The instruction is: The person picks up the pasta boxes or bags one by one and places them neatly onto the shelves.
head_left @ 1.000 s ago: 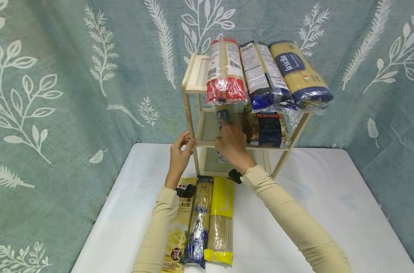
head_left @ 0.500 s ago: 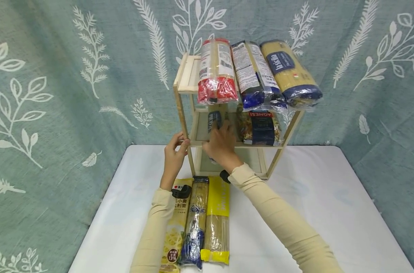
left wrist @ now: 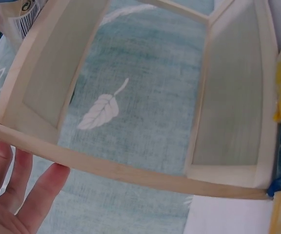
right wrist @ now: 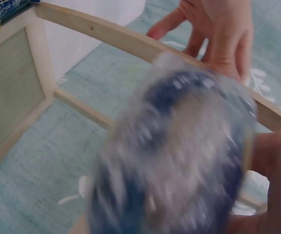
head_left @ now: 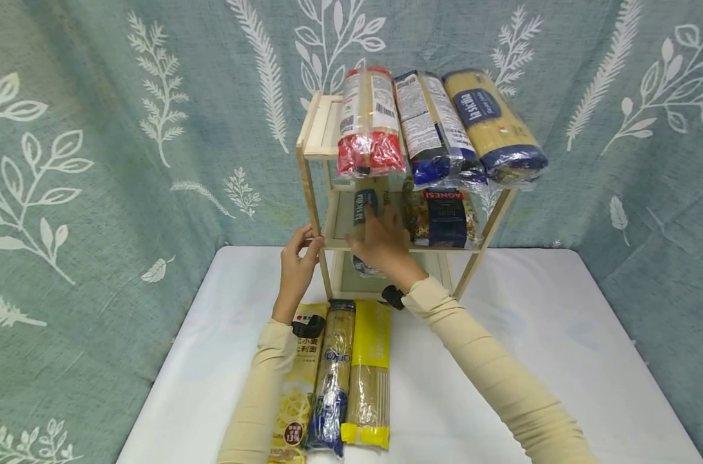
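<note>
My right hand (head_left: 386, 245) grips a clear-wrapped pasta packet (head_left: 361, 201) with a dark blue "la sicilia" label, at the middle level of a small wooden rack (head_left: 312, 187). The packet's near end hangs out past the shelf's front edge. Close up in the right wrist view, the packet's blurred blue and clear end (right wrist: 174, 156) fills the middle, with fingers at its right side. My left hand (head_left: 299, 264) holds the rack's left front post between thumb and fingers. In the left wrist view, fingertips (left wrist: 57, 173) touch that post.
On the rack's top lie a red-ended packet (head_left: 370, 122), a blue-ended packet (head_left: 438, 129) and another la sicilia packet (head_left: 490, 119). An Agnesi bag (head_left: 446, 219) sits right on the middle shelf. Yellow (head_left: 367, 386), blue (head_left: 330, 380) and cream (head_left: 298, 386) packets lie before the rack.
The la sicilia packet shifts slightly in my right hand at the middle shelf, and its near end now shows below the shelf edge. My left hand stays on the post. The head view has turned slightly.
</note>
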The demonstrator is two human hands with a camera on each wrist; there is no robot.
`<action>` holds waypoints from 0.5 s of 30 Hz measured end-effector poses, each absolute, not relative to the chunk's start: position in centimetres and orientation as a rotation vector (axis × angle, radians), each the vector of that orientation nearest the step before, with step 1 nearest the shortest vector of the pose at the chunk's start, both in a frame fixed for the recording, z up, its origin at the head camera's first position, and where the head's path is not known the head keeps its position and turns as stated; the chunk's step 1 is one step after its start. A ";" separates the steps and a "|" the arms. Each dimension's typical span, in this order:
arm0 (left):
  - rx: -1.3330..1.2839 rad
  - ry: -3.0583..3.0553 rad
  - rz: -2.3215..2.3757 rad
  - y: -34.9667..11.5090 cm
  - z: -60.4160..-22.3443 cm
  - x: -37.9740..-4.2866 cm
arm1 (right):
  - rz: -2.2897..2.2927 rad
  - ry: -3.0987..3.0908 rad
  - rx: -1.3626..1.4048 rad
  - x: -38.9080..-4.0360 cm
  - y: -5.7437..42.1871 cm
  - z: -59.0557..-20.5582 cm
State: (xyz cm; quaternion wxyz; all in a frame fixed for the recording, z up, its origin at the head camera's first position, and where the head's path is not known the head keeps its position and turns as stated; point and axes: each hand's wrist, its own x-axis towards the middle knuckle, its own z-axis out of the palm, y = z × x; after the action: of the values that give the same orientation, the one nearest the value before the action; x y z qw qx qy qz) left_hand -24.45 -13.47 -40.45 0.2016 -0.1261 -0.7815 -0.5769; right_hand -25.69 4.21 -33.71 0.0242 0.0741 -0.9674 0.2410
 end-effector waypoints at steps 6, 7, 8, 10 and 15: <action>-0.380 -2.228 -1.654 -14.1 -40.1 -24.4 | 0.881 -2.830 0.416 -24.8 6.5 -32.4; -0.383 -2.238 -1.663 -14.2 -40.0 -24.3 | 0.914 -2.798 0.447 -24.6 7.1 -32.1; -0.386 -2.245 -1.675 -14.3 -39.8 -24.2 | 0.949 -2.777 0.467 -24.4 7.6 -31.8; -0.383 -2.258 -1.697 -14.5 -39.6 -24.0 | 1.000 -2.767 0.493 -24.0 8.7 -31.2; -0.370 -2.274 -1.711 -14.7 -39.2 -23.0 | 1.054 -2.763 0.566 -22.6 12.1 -30.3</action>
State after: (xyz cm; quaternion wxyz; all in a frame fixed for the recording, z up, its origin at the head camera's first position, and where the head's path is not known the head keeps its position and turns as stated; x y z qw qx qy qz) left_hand -22.97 -14.70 -39.25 0.1353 -0.1278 -0.7851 -0.5908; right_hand -22.62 12.06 -30.30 0.0654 0.1875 -0.9157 0.3495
